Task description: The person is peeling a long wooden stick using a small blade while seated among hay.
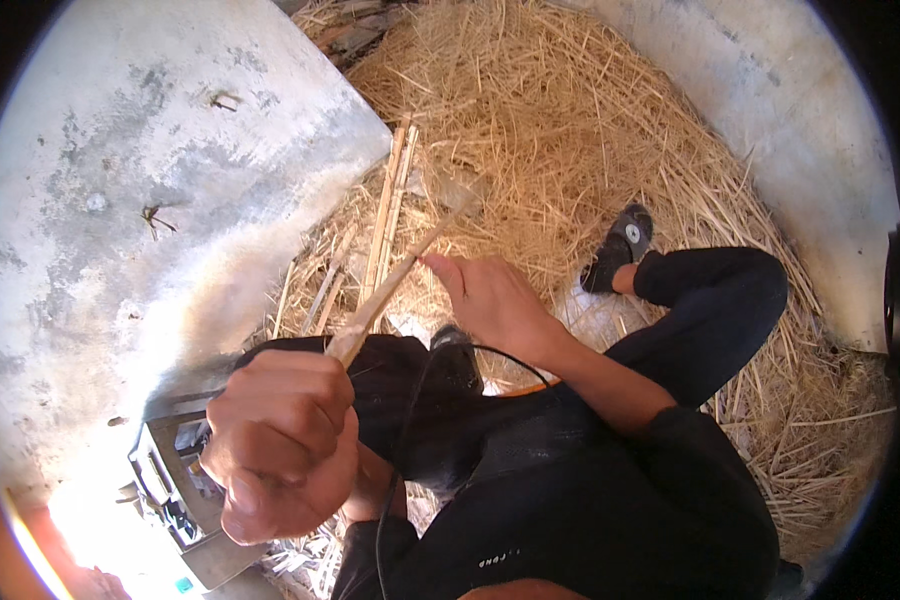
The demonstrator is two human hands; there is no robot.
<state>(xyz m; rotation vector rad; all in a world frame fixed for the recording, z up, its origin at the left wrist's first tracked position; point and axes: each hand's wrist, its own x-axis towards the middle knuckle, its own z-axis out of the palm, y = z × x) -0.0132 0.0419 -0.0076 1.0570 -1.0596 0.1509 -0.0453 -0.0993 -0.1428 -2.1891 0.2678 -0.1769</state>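
My left hand [285, 440] is closed in a fist, high and close on the left side. Out of its top comes a pale, tapering wooden or bamboo strip [378, 302], slanting up and away to the right. Further along that strip is my right hand [495, 305], its thumb laid against the side. The other fingers of the right hand are mostly hidden behind it, but they appear bent around the strip. The strip's far end looks thin and blurred against the straw.
Loose straw and shavings [540, 110] cover the floor. Several split strips [388, 205] lie beyond my hands. A worn whitewashed wall or slab [170, 130] stands left, another wall [760, 80] right. A box of small items [200, 545] sits lower left. A black cable [410, 400] crosses my lap.
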